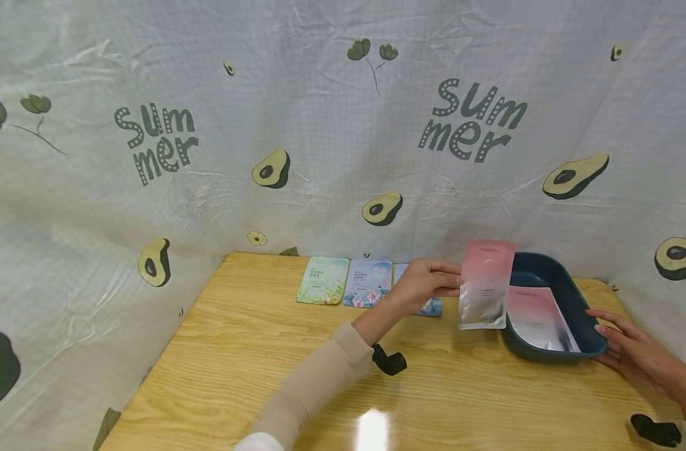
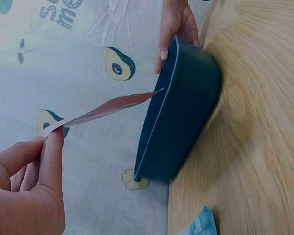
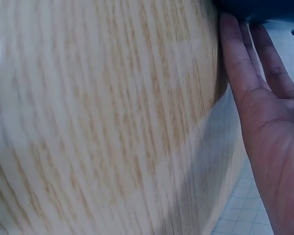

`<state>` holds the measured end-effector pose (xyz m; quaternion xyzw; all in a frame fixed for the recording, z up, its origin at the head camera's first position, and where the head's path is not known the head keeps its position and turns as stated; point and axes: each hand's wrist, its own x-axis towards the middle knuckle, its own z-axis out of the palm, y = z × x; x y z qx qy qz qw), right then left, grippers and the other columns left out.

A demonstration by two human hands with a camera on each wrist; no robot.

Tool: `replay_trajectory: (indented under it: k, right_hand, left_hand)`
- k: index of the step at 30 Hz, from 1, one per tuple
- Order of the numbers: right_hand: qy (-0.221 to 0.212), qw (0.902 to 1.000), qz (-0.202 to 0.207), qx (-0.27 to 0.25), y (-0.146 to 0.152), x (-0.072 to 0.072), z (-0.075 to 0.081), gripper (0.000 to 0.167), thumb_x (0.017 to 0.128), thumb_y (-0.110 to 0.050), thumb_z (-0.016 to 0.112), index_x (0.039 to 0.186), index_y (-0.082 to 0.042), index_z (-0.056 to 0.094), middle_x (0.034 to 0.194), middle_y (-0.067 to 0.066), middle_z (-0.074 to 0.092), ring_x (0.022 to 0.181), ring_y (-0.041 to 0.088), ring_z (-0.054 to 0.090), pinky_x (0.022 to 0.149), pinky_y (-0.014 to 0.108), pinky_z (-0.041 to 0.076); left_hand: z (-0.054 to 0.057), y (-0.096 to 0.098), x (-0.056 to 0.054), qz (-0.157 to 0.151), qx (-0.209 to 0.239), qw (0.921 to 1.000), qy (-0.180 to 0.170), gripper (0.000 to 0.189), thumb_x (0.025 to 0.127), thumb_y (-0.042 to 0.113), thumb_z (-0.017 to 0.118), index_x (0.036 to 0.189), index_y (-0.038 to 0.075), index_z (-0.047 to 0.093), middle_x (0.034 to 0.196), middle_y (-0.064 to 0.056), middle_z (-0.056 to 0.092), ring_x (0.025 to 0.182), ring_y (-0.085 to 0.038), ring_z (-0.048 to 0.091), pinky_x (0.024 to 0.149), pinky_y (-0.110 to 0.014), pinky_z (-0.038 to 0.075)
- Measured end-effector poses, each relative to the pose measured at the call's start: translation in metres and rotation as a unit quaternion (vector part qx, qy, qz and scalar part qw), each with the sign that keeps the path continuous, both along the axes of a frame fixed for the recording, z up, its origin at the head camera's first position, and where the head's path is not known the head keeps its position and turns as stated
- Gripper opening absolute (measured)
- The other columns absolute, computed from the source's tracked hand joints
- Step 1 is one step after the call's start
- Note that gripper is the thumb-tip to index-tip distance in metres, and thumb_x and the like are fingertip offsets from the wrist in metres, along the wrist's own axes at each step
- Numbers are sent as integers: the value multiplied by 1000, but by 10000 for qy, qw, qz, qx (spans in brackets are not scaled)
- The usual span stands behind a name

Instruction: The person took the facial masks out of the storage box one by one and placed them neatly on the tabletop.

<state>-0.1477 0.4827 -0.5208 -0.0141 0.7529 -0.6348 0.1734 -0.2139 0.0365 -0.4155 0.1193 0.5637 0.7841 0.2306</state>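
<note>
My left hand [image 1: 421, 285] pinches a pink-and-silver sheet mask packet [image 1: 487, 285] by its side edge, between thumb and fingers. The packet stands upright in the air beside a dark blue basin [image 1: 587, 291]; in the left wrist view its thin edge [image 2: 112, 105] points toward the basin's opening. A second pink packet [image 1: 540, 319] lies inside the basin. At the basin's right end my right hand [image 1: 641, 351] holds the rim, some fingers above and others below. In the right wrist view, its fingers [image 3: 240, 63] reach the basin's underside.
Toward the table's back edge lie a green packet [image 1: 322, 280], a blue-violet packet [image 1: 368, 283] and another bluish packet [image 1: 431, 307], partly covered by my left hand. A pale avocado-print curtain [image 1: 320, 125] rises behind the wooden table [image 1: 235, 351].
</note>
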Motion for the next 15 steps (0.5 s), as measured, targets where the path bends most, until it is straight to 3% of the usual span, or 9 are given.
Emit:
replay_trajectory:
  k: [6, 15]
  right_hand:
    - [-47, 9999, -9, 125, 0, -1, 0, 37, 113, -28, 39, 146, -44, 37, 127, -18, 30, 98, -13, 55, 80, 20, 58]
    - [0, 9998, 31, -219, 1, -1, 0, 38, 113, -25, 39, 146, -43, 41, 123, -23, 33, 99, -13, 55, 79, 20, 58]
  left_hand:
    - [0, -22, 1, 57, -26, 9999, -117, 29, 95, -9, 64, 124, -10, 67, 104, -17, 73, 83, -15, 73, 86, -35, 62]
    - [-1, -56, 4, 163, -184, 9997, -63, 30, 97, -8, 62, 126, -13, 64, 101, -13, 72, 82, -14, 73, 85, -33, 62]
